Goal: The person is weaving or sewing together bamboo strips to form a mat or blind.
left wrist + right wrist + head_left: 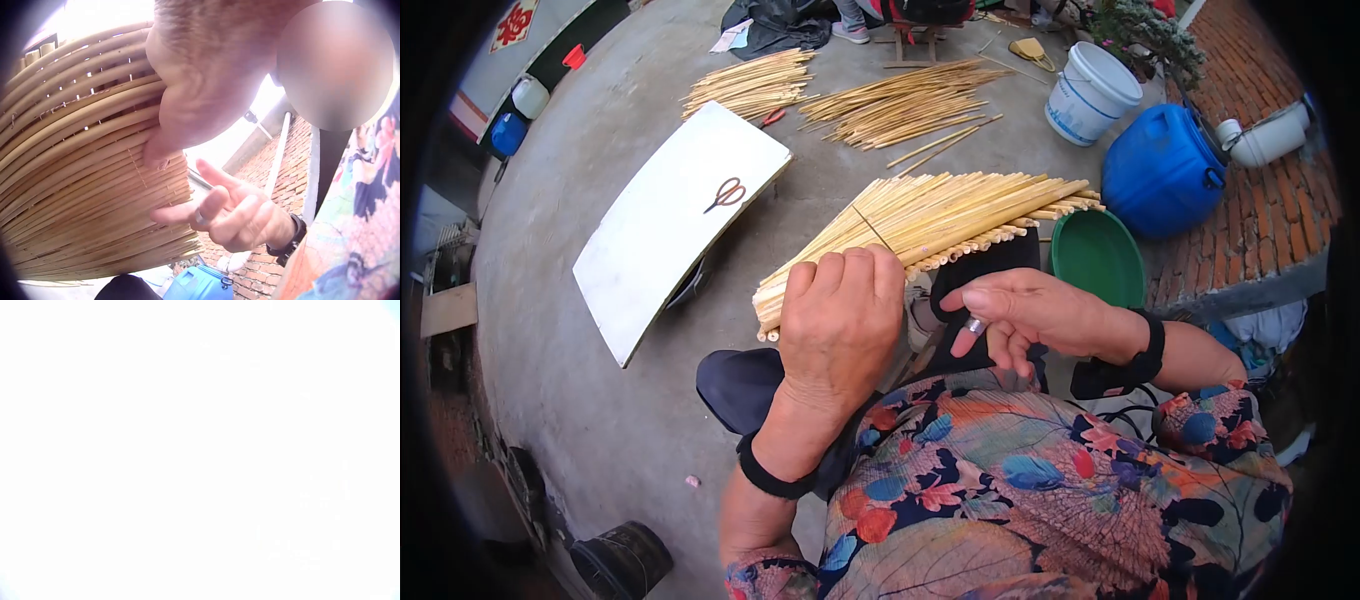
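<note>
A mat of pale reed stalks (960, 215), stitched side by side, lies across the person's lap. My left hand (840, 310) grips its near edge, fingers over the top; the left wrist view shows the thumb (164, 150) against the underside. A thin, dark, needle-like rod (870, 226) slants up from beside the left knuckles. Off the mat's near right edge, my right hand (1035, 312) has its index finger and thumb stretched out and the other fingers loosely bent, holding nothing visible. A metal ring band (975, 325) circles one of its fingers. The right wrist view is washed out white.
A white board (670, 225) with scissors (725, 194) on it stands to the left. Loose reed piles (900, 100) lie ahead on the concrete. At right are a green basin (1098, 258), a blue drum (1160, 165) and a white bucket (1090, 95). Another person (855, 20) sits beyond.
</note>
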Action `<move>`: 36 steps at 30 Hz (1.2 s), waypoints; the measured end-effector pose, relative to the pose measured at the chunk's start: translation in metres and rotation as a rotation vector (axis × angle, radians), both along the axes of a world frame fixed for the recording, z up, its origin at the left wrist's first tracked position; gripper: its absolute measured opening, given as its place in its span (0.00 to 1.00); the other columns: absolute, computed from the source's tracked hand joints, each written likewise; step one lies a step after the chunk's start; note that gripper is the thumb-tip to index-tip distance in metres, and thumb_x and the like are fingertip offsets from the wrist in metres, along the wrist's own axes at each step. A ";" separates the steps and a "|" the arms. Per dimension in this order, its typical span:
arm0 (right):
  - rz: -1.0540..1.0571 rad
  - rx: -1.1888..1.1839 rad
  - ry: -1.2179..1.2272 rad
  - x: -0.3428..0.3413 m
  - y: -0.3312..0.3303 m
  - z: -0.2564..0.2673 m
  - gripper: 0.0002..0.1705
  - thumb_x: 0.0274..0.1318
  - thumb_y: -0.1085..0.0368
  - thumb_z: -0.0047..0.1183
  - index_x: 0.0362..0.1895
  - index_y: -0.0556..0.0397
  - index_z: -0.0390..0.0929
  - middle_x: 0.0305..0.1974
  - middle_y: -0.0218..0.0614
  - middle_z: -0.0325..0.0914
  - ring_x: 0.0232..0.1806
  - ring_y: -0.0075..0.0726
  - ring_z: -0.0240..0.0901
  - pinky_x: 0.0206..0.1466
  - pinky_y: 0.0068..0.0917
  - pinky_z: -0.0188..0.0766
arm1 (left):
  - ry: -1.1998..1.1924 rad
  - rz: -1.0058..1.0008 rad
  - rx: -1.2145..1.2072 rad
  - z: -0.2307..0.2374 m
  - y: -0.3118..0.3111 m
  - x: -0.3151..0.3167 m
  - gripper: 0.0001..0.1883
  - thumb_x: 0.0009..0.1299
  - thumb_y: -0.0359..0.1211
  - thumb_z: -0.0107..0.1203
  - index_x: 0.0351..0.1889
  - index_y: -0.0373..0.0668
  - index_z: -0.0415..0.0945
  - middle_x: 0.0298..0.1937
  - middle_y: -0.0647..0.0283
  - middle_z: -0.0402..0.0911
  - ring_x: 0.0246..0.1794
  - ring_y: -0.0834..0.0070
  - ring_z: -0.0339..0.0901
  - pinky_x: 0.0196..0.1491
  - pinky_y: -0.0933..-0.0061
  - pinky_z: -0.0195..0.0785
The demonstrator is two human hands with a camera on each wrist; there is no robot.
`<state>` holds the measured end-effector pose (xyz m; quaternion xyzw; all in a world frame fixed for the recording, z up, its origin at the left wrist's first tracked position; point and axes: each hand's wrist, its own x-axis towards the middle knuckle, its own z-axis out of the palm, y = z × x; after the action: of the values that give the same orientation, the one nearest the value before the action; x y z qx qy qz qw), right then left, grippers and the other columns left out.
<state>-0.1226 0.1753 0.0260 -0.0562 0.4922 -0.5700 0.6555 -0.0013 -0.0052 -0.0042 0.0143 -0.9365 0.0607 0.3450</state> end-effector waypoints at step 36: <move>0.470 -0.458 0.927 0.000 -0.192 0.031 0.18 0.66 0.53 0.44 0.39 0.55 0.77 0.31 0.29 0.76 0.30 0.18 0.74 0.41 0.19 0.76 | -0.009 0.061 0.085 -0.024 -0.029 0.134 0.11 0.53 0.30 0.54 0.34 0.37 0.73 0.32 0.63 0.75 0.34 0.72 0.74 0.39 0.67 0.66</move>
<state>-0.1223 -0.0167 0.0570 -0.5493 0.5663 -0.4170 0.4512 0.1324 -0.0337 -0.0280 0.0572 -0.9389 0.0314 0.3378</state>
